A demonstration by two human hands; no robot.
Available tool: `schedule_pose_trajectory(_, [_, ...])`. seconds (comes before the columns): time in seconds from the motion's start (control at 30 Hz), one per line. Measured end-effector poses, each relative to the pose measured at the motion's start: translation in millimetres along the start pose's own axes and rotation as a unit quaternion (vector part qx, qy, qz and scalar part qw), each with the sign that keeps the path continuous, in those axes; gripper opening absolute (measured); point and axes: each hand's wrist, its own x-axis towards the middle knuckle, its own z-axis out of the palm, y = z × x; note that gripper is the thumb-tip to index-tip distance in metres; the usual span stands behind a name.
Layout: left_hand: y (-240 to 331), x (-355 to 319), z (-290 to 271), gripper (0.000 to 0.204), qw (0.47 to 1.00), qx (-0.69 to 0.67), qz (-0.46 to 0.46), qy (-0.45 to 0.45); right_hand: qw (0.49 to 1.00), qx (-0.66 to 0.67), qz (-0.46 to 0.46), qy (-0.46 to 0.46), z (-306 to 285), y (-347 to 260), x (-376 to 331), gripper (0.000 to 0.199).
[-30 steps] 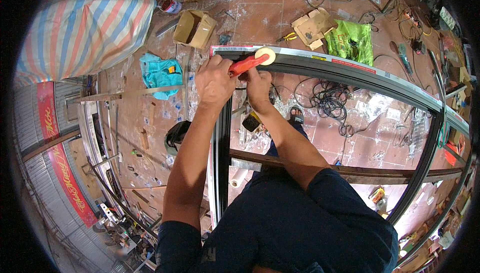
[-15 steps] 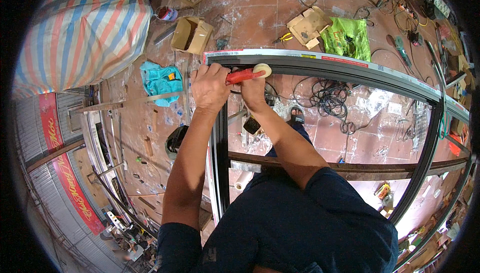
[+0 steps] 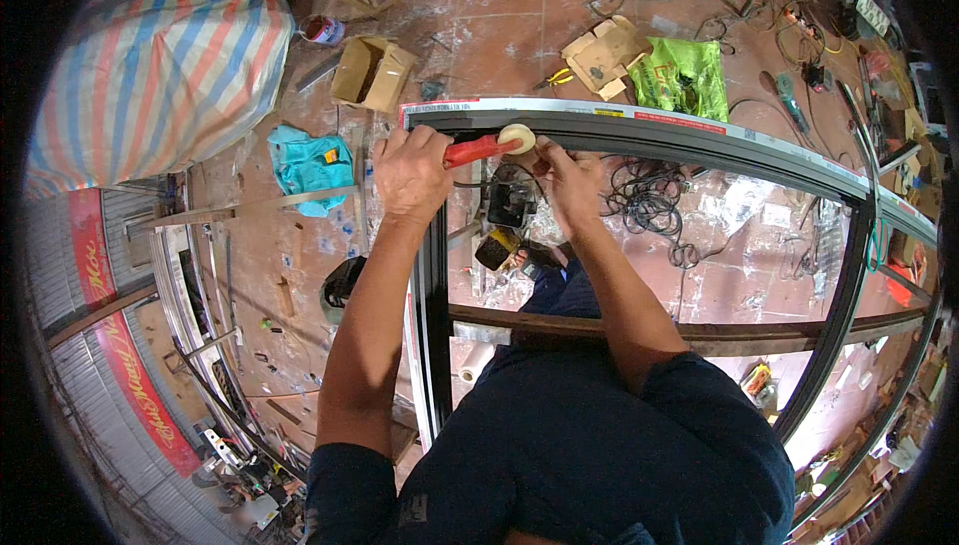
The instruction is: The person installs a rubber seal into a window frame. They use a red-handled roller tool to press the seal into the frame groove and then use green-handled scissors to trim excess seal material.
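Note:
Gripped in my left hand (image 3: 413, 170) at the frame's far left corner is a mallet (image 3: 479, 148) with a red handle and a round cream head. That hand's fingers are closed round the handle and rest at the corner of the dark grey metal frame (image 3: 659, 132). Just right of the mallet head, my right hand (image 3: 571, 183) has its thumb and fingers pinched together at the inner side of the frame's far bar. What the pinch holds, if anything, is too small to make out. Printed white and red film covers the frame's outer edge.
A brown bar (image 3: 699, 336) crosses beneath the frame near my body. Tangled black cables (image 3: 649, 195) lie on the floor below. Beyond the frame are cardboard boxes (image 3: 372, 73) and a green bag (image 3: 681, 80); a turquoise cloth (image 3: 312, 170) and a striped tarp (image 3: 170, 65) are leftward.
My right hand has moved right, out from under the mallet, to a pinch beside its head. My left hand keeps hold of the mallet at the corner. The view has shifted slightly.

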Motion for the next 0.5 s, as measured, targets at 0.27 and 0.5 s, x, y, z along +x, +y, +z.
schedule_pose_trajectory(0.27, [-3.6, -2.0, 3.5, 0.017, 1.000, 0.010, 0.006, 0.006, 0.998, -0.048, 0.038, 0.014, -1.5, -4.5, -5.5, 0.029])
schedule_pose_trajectory(0.5, [1.5, -0.8, 2.0, 0.015, 1.000, 0.007, 0.004, 0.008, 0.996, -0.049, -0.010, 0.078, -22.1, -7.2, -0.1, 0.024])
